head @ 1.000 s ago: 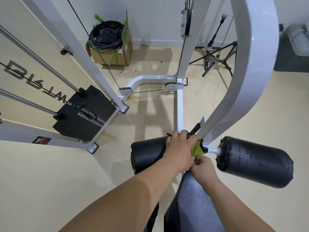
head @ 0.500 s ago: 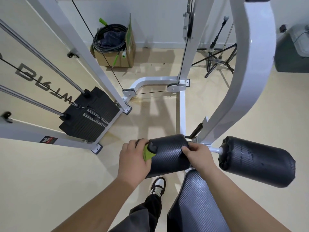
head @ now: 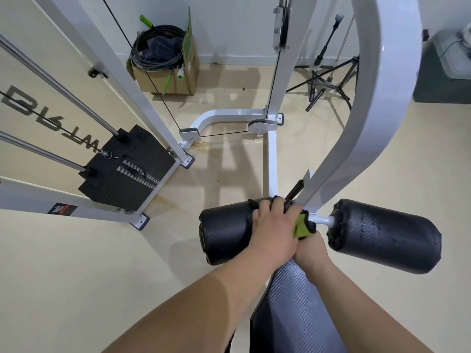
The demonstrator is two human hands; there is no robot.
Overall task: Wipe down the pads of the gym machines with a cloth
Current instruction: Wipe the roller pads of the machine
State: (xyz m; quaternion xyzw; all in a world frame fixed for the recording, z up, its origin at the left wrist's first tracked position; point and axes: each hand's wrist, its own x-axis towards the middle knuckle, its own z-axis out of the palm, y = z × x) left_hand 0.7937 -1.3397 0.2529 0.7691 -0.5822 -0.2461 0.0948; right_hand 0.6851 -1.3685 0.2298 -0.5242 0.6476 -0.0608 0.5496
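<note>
Two black roller pads stick out from a white gym machine: the left roller pad and the right roller pad, joined by a white axle. My left hand grips a green cloth wrapped over the inner end of the left pad. Just below it, my right hand holds the same end from underneath, mostly hidden by the left hand. The black seat pad lies below my arms.
The curved white frame arm rises over the pads. A black weight stack with steel guide rods stands at the left. A cardboard box of cables and a black tripod stand sit by the far wall.
My left hand slid the green cloth from the outer left end of the left pad back to its inner end by the axle. My right hand dropped under that end.
</note>
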